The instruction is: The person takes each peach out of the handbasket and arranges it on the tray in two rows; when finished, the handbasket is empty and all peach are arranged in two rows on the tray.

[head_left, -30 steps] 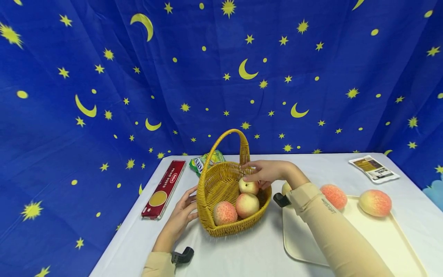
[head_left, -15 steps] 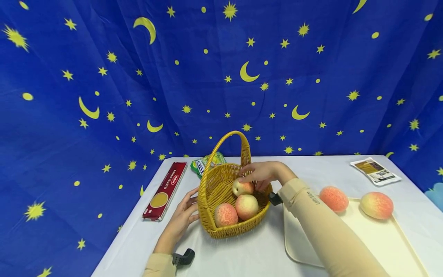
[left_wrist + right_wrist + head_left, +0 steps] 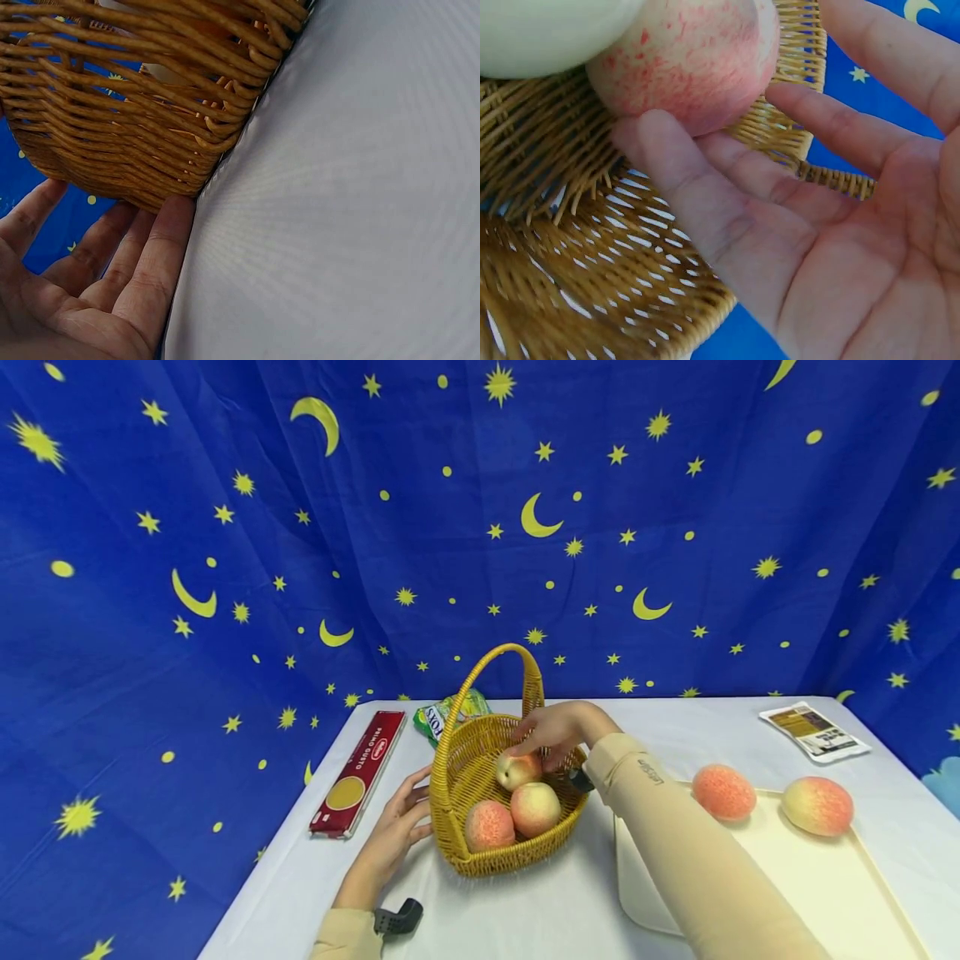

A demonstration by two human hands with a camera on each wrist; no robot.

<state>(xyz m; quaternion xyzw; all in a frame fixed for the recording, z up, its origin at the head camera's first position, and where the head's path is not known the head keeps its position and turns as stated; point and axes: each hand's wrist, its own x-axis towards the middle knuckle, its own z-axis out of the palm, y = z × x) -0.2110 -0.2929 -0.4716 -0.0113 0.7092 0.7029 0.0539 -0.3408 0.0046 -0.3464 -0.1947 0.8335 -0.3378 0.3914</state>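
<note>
Inside the woven wicker basket, the right hand's fingers lie straight and loosely spread, their tips touching a round, blush-speckled peach at the far side. That right hand does not curl round the fruit. Two more peaches sit nearer in the basket. At the left, the left hand rests flat, fingers straight against the basket's ribbed wall. Right of the basket, a smooth cream tray bears two peaches. A flat red spaghetti box lies far left.
</note>
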